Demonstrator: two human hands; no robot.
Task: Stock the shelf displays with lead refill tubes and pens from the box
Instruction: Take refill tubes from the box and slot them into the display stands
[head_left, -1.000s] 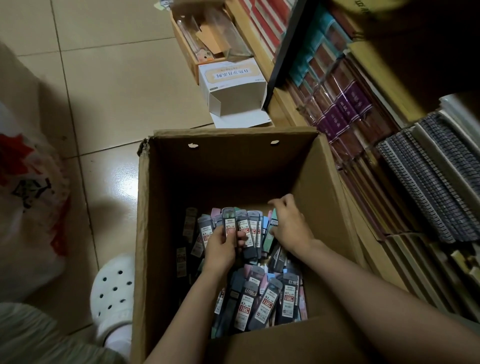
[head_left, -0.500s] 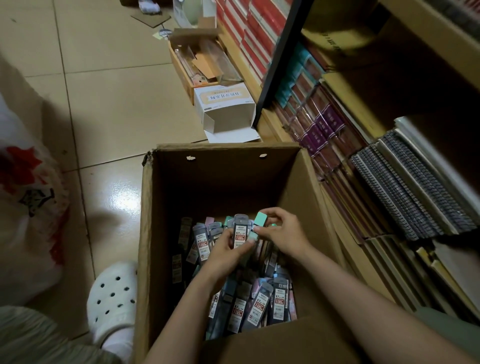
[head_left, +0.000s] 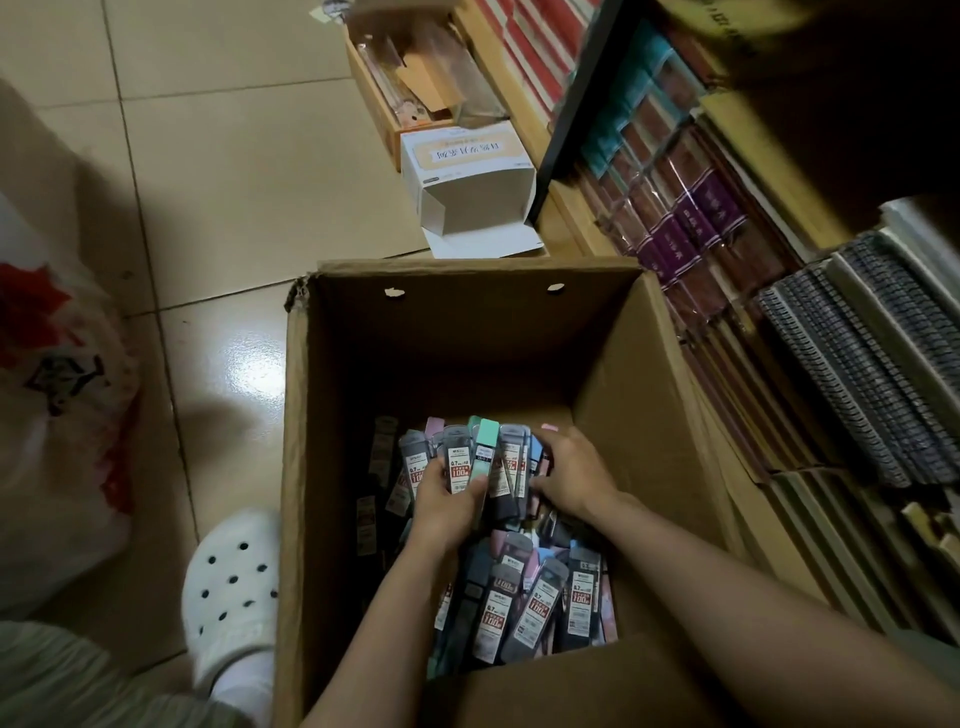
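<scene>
1. Beige floor tiles (head_left: 218, 156) carry an open cardboard box (head_left: 613, 364), set just beside low shelves (head_left: 779, 291) of packaged stationery and spiral notebooks (head_left: 862, 364).
2. Left hand (head_left: 447, 506) is curled around a fanned bunch of lead refill tubes (head_left: 467, 462) inside the box, thumb across their labels; a mint-green tube (head_left: 485, 452) stands in the middle of the bunch.
3. Right hand (head_left: 574, 478) grips the right side of the same bunch, fingers bent over the tube tops.
4. More loose tubes (head_left: 535, 603) lie heaped on the box bottom, below both forearms.
5. Beyond the box, a white carton (head_left: 467, 161) lies on its side, open end toward the camera.
6. A white clog (head_left: 234, 587) and a plastic bag (head_left: 57, 395) sit left of the box.
</scene>
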